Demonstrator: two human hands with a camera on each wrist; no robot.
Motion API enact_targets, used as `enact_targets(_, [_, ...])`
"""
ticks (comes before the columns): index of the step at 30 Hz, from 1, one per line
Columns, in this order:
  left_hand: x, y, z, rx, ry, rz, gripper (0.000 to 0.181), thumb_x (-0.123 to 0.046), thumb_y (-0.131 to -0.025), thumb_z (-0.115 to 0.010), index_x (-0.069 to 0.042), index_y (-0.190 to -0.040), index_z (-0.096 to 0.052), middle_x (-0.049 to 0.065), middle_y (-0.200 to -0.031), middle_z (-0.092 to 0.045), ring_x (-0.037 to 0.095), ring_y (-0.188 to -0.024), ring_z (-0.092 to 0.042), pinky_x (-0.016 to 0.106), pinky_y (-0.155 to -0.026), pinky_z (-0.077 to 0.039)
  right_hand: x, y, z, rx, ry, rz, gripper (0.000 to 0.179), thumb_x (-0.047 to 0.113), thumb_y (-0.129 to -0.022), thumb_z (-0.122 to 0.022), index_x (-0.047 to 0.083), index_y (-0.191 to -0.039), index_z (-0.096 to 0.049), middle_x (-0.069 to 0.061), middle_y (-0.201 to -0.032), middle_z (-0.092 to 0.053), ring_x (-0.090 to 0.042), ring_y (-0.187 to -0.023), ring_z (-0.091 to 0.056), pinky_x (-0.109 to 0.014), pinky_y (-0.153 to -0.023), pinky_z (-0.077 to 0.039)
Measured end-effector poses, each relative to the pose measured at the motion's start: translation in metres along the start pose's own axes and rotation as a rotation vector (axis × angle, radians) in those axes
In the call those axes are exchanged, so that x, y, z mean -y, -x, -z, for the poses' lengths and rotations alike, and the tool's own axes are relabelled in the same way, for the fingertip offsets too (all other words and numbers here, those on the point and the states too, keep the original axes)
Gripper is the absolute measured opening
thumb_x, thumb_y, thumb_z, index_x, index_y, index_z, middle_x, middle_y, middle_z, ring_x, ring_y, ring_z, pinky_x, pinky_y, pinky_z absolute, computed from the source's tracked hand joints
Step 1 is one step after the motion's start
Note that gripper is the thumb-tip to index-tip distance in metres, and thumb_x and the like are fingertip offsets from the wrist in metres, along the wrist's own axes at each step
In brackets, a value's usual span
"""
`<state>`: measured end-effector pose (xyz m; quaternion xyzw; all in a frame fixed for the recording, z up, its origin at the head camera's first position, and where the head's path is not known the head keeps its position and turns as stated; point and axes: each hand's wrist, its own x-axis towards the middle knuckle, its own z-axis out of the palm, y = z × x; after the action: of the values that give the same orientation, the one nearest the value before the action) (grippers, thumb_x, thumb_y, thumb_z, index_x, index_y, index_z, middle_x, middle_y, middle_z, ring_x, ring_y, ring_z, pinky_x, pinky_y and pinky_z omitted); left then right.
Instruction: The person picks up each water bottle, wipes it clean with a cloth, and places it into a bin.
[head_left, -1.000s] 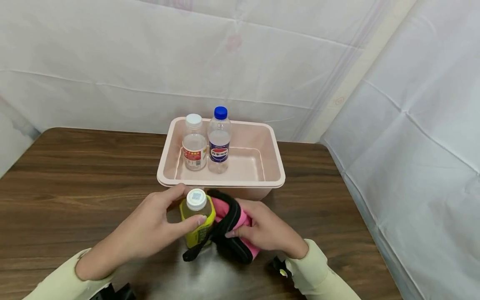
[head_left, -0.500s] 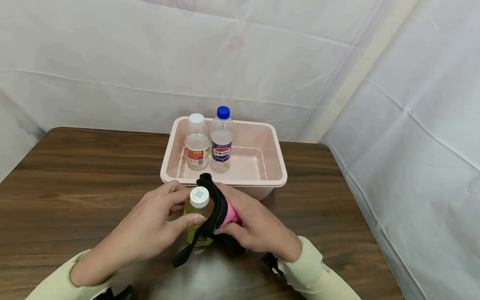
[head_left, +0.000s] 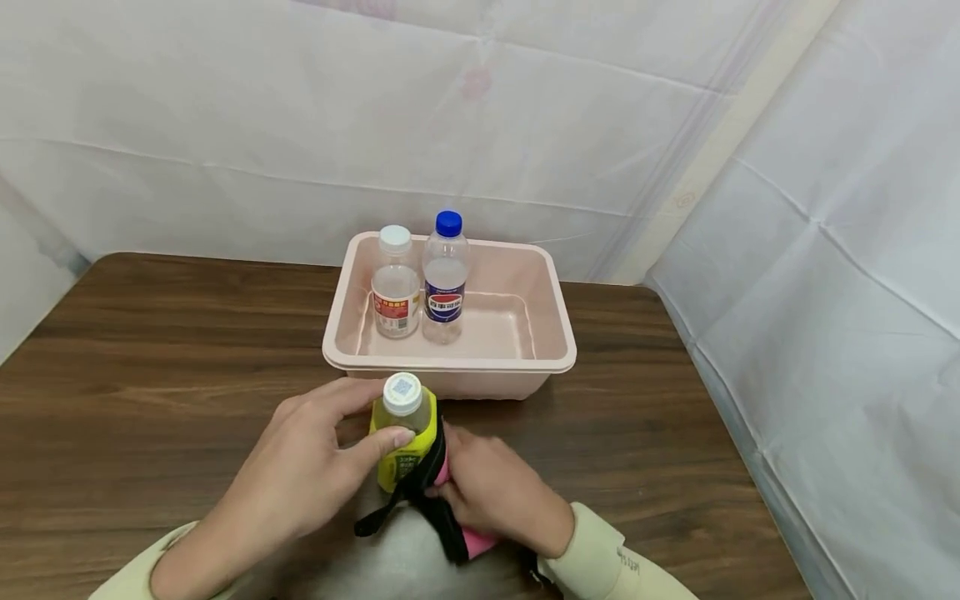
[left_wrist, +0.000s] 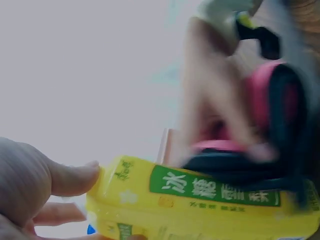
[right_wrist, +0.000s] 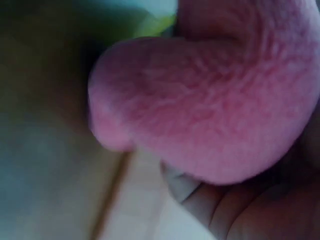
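Note:
My left hand (head_left: pixel 296 458) holds an upright drink bottle (head_left: pixel 403 462) with a white cap and yellow label, thumb in front and fingers behind. In the left wrist view the label of the bottle (left_wrist: pixel 165 210) shows a green panel with white characters. My right hand (head_left: pixel 502 492) grips a folded pink fabric piece (head_left: pixel 477 542) with black trim and a loose black strap, close against the bottle's right side. Blurred in the left wrist view, that fabric piece (left_wrist: pixel 260 95) overlaps the bottle. Fuzzy pink cloth (right_wrist: pixel 200 110) fills much of the right wrist view, fingers curled around its edge.
Behind the hands a pale pink plastic basin (head_left: pixel 450 365) stands on the dark wooden table (head_left: pixel 187 333). In its left half are a clear bottle with a white cap (head_left: pixel 394 239) and one with a blue cap (head_left: pixel 448 223). White sheeting (head_left: pixel 300 108) hangs behind and at the right.
My right hand moved the pink fabric piece left and up over the bottle's side, then back down toward me, uncovering the yellow label again. The left hand keeps its grip on the bottle.

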<state>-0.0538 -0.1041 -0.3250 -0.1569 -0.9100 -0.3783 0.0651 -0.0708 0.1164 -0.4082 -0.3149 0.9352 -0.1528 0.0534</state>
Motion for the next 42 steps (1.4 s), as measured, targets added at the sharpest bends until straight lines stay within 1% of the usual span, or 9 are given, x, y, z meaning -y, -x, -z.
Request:
enact_targets(4, [0.001,-0.003,0.003,0.06,0.025,0.054,0.033,-0.036,-0.09,-0.083,-0.032,-0.122,-0.074,-0.012,-0.122,-0.073,0.009,-0.106,-0.068,0.035,-0.086,-0.058,0.0,0.005,-0.009,0.084,0.097,-0.022,0.049,0.035,-0.093,-0.078,0.003,-0.127,-0.063,0.001,-0.102,-0.072,-0.012,-0.083,-0.072,-0.027,-0.07,-0.06])
enact_targets(7, [0.0,-0.006,0.002,0.053,0.017,0.064,0.037,-0.049,-0.087,-0.083,-0.034,-0.12,-0.074,-0.014,-0.118,-0.074,0.008,-0.101,-0.066,0.033,-0.084,-0.056,-0.004,0.008,-0.006,0.062,0.032,-0.036,0.032,0.032,-0.092,-0.08,0.014,-0.114,-0.065,0.006,-0.098,-0.071,-0.009,-0.087,-0.071,-0.029,-0.074,-0.06])
enact_targets(14, [0.002,-0.009,-0.004,-0.035,0.048,0.029,0.03,-0.042,-0.081,-0.09,-0.03,-0.106,-0.079,-0.014,-0.108,-0.069,0.004,-0.095,-0.066,0.022,-0.083,-0.061,-0.015,0.014,0.011,-0.181,-0.304,0.015,0.035,0.021,-0.096,-0.075,0.026,-0.128,-0.063,0.013,-0.126,-0.068,-0.001,-0.112,-0.065,-0.031,-0.098,-0.058])
enact_targets(20, [0.007,-0.011,-0.002,0.004,0.104,0.031,0.04,-0.037,-0.085,-0.088,-0.024,-0.12,-0.075,-0.009,-0.116,-0.075,0.009,-0.102,-0.07,0.027,-0.086,-0.062,-0.016,0.006,0.038,-0.365,-0.329,0.23,0.057,0.011,-0.099,-0.068,0.021,-0.152,-0.049,0.004,-0.152,-0.055,-0.011,-0.138,-0.055,-0.035,-0.119,-0.046])
enact_targets(25, [0.008,-0.012,-0.001,0.042,0.128,0.068,0.041,-0.035,-0.085,-0.088,-0.022,-0.121,-0.074,-0.007,-0.114,-0.078,0.015,-0.106,-0.074,0.032,-0.088,-0.06,-0.007,-0.008,0.048,-0.287,-0.346,0.307,0.086,0.026,-0.093,-0.08,0.021,-0.163,-0.029,0.003,-0.159,-0.046,-0.01,-0.139,-0.051,-0.032,-0.121,-0.042])
enact_targets(29, [0.008,-0.013,-0.002,0.038,0.143,0.047,0.037,-0.031,-0.085,-0.088,-0.022,-0.119,-0.076,-0.009,-0.112,-0.078,0.013,-0.106,-0.072,0.029,-0.087,-0.058,-0.003,-0.012,0.049,-0.257,-0.322,0.254,0.093,0.025,-0.087,-0.086,0.023,-0.162,-0.031,0.007,-0.151,-0.052,-0.005,-0.126,-0.058,-0.029,-0.114,-0.049])
enact_targets(33, [0.01,-0.015,-0.003,0.032,0.172,0.014,0.032,-0.026,-0.086,-0.087,-0.021,-0.116,-0.078,-0.008,-0.116,-0.076,0.01,-0.106,-0.069,0.027,-0.09,-0.06,-0.004,-0.012,0.048,-0.227,-0.322,0.182,0.079,0.022,-0.087,-0.087,0.023,-0.153,-0.044,0.009,-0.141,-0.06,-0.003,-0.118,-0.061,-0.028,-0.109,-0.053])
enact_targets(38, [0.014,-0.016,-0.003,0.037,0.196,-0.02,0.029,-0.02,-0.086,-0.087,-0.017,-0.114,-0.079,-0.004,-0.122,-0.069,0.009,-0.108,-0.064,0.031,-0.098,-0.06,-0.01,-0.014,0.032,-0.145,-0.377,0.086,0.042,0.022,-0.088,-0.085,0.019,-0.123,-0.063,0.008,-0.114,-0.07,-0.003,-0.101,-0.063,-0.026,-0.096,-0.057])
enact_targets(42, [0.018,-0.015,-0.001,0.061,0.218,-0.005,0.029,-0.019,-0.088,-0.086,-0.016,-0.116,-0.078,-0.003,-0.126,-0.068,0.007,-0.111,-0.063,0.024,-0.1,-0.057,-0.01,-0.017,0.011,-0.072,-0.269,0.006,0.029,0.028,-0.088,-0.084,0.02,-0.108,-0.065,0.01,-0.101,-0.07,-0.003,-0.092,-0.065,-0.026,-0.086,-0.058])
